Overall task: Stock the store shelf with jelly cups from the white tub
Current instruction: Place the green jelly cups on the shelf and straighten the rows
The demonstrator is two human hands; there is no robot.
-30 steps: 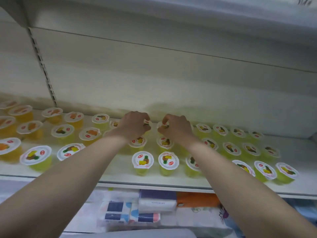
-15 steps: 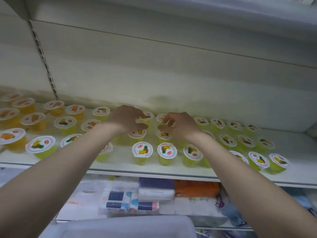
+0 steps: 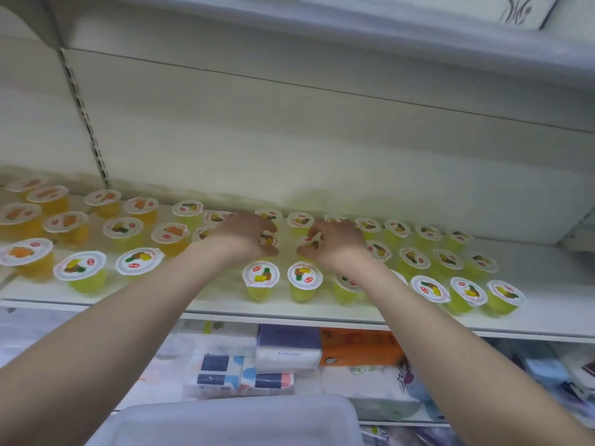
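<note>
At the far left of the white metal store shelf (image 3: 225, 305) stand clear plastic cups of orange jelly with white foil lids (image 3: 48, 198), grouped by flavour and kept apart from the rest. Next to them begin the clear plastic cups of yellow-green pineapple jelly with printed white lids (image 3: 80, 272), set upright in loose rows running front to back, lids up so the fruit picture faces a shopper.

In the middle, the left hand (image 3: 243, 238) reaches over the front row with fingers curled down around a pineapple cup in the second row (image 3: 269, 239), apparently seating it in line with its neighbours. Just beside it, the right hand (image 3: 335, 241) pinches the lid rim of another second-row cup (image 3: 309, 242); both cups seem to rest on the shelf, though the contact is hidden. Working from the back forward likely keeps the arms from knocking the front cups.

Further right the pineapple rows continue (image 3: 467, 292), then bare shelf.

Below, the translucent white plastic tub (image 3: 238, 423) sits close under the arms, its contents not visible; soft packs of tissues (image 3: 240, 375) fill the lower shelf.
</note>
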